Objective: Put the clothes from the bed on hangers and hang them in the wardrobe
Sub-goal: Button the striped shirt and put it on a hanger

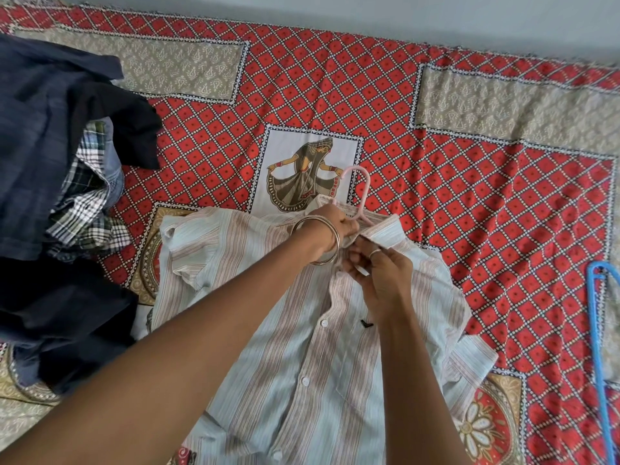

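Observation:
A pale striped shirt (302,347) lies spread on the bed, front up, with a pink hanger (364,193) inside it; only the hook sticks out past the collar. My left hand (330,226), with bangles on the wrist, grips the collar at the neck of the hanger. My right hand (375,273) pinches the shirt's placket just below the collar, near the top button.
A pile of dark and checked clothes (67,156) covers the bed's left side. A blue hanger (600,347) lies at the right edge. The red patterned bedspread (469,162) stretches to the wall at the top.

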